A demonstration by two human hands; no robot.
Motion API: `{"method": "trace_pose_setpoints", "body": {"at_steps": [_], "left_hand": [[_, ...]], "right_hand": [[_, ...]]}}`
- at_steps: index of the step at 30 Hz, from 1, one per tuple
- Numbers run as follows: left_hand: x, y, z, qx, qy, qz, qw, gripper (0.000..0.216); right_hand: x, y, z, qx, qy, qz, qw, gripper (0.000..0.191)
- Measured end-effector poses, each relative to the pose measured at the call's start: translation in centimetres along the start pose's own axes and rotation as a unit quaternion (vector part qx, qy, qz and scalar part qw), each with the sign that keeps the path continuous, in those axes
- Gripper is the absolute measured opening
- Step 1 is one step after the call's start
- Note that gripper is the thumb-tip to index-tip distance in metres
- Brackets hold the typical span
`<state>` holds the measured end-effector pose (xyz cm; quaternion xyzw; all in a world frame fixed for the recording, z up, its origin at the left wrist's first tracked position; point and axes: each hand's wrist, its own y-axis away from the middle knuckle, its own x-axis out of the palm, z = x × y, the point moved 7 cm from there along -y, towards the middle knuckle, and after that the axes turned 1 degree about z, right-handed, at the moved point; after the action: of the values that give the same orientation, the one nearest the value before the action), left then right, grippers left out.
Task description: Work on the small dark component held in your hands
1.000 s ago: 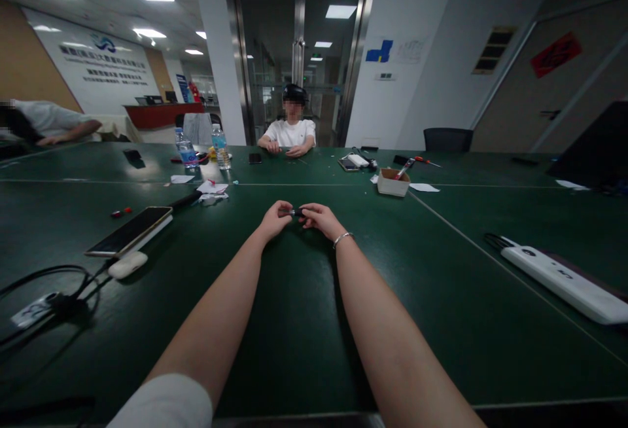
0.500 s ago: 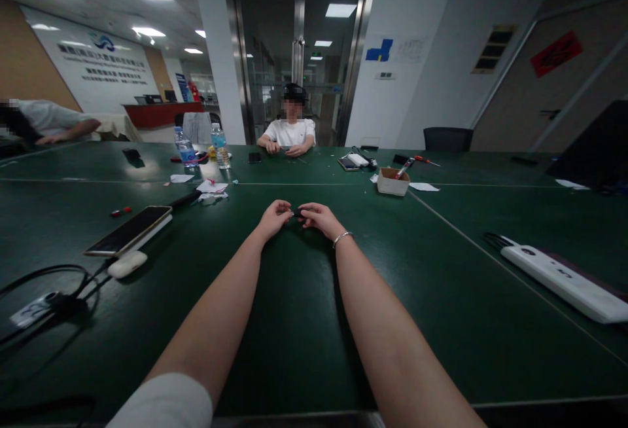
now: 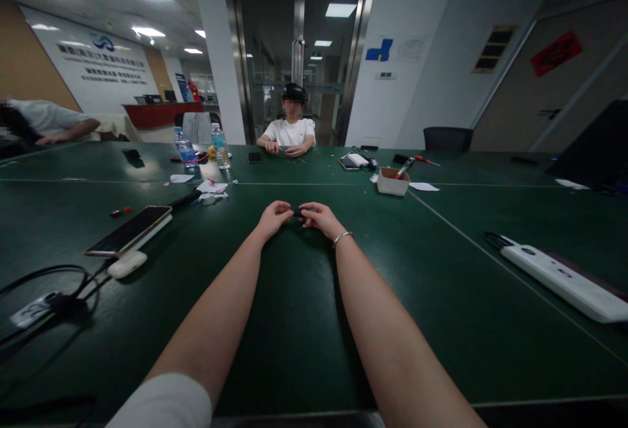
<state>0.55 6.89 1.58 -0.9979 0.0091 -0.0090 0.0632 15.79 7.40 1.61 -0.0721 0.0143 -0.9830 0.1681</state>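
Just above the green table (image 3: 304, 323), both my hands meet around a small dark object (image 3: 297, 213); its kind is too small to make out. My right hand (image 3: 320, 218) pinches it between thumb and fingers, and a silver bangle circles that wrist. On the opposite side, my left hand (image 3: 275, 220) is closed in a pinch, its fingertips at the object's left end. Fingers cover much of the object.
A phone (image 3: 130, 230) and cables lie on the left, a white power strip (image 3: 564, 282) on the right. Beyond my hands stand a small box (image 3: 393, 182) and two water bottles (image 3: 220, 146). Across the table sits a person (image 3: 289, 130); another leans at far left.
My hands stay in nearly the same place, and both remain at the small dark object. A light glint between the left fingertips and the object is less visible now.
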Motion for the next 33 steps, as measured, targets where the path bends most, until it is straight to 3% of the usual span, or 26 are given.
{"method": "trace_pose_setpoints", "body": {"at_steps": [5,12,17,19,23,25,28,30,33], "left_hand": [[0.1,0.2,0.0,-0.008,0.002,0.004,1.0,0.029],[-0.1,0.6,-1.3,0.066,-0.032,0.022,0.997,0.037],[0.2,0.6,-1.0,0.043,-0.038,0.038,0.998,0.034],[0.2,0.6,-0.7,0.034,-0.025,0.037,0.998,0.036],[0.3,0.3,-0.1,0.018,0.003,0.038,0.999,0.04],[0.3,0.1,0.0,0.023,0.002,0.04,0.999,0.041],[0.3,0.1,0.1,0.026,-0.002,0.05,0.998,0.041],[0.3,0.1,0.2,0.024,-0.002,0.05,0.998,0.04],[0.1,0.1,0.2,0.021,-0.003,0.045,0.999,0.039]], "right_hand": [[0.0,0.1,0.0,0.003,-0.004,0.0,1.0,0.017],[0.0,0.0,-0.1,0.013,-0.005,-0.009,1.0,0.011],[-0.1,0.0,-0.2,0.017,-0.001,-0.016,1.0,0.013],[0.0,0.2,0.1,0.008,-0.003,-0.011,1.0,0.005],[0.2,0.4,0.8,-0.022,-0.012,0.003,1.0,0.049],[0.1,0.2,0.5,0.003,-0.001,-0.01,1.0,0.049],[0.0,0.0,0.0,0.039,0.04,-0.02,0.998,0.026],[0.2,0.1,0.4,0.016,0.043,-0.001,0.999,0.023],[0.2,0.3,0.9,-0.014,-0.008,0.008,1.0,0.055]]}}
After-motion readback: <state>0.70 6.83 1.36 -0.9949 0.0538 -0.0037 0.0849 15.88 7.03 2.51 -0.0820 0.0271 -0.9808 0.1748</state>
